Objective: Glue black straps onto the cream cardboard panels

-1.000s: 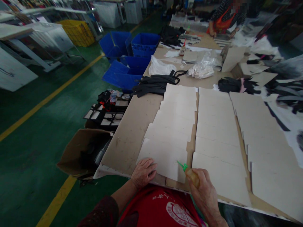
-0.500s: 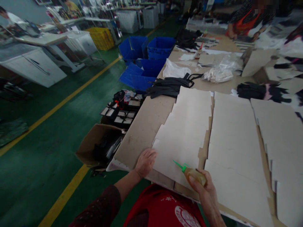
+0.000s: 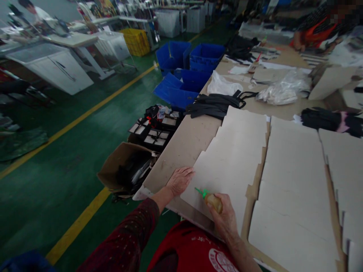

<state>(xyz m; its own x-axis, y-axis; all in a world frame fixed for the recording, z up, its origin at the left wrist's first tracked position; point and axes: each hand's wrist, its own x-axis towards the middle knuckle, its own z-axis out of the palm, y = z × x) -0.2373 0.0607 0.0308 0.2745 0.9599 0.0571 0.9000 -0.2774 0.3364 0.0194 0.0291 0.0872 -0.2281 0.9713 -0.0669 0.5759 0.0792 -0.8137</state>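
The green floor filled the left of my view, with a yellow line running across it. The long tabletop took up the right, stretching away from the person. Most of it lay under pale cardboard sheets, overlapped like shingles in rows that ran away along the tabletop's length.

Blue crates stood on the floor past the tabletop's left edge. An open cardboard box sat nearer, just beside the near-left corner. Farther up the tabletop I saw a bundle of black straps and two plastic bags. A co-worker was bent over the far end, well apart from the person's hands.

The nearest sheet of the left row lay directly in front of the person. The left hand lay flat on its left edge, palm down and fingers loose, holding nothing. The right hand hovered over the sheet's near edge, its grip closed round a small squeeze bottle of amber liquid.

The bottle's long axis lay nearly level, and its green nozzle pointed left toward the left hand. The tip was near those fingers but clear of them. I could not tell whether the tip touched the sheet. Nothing stood between nozzle and sheet.
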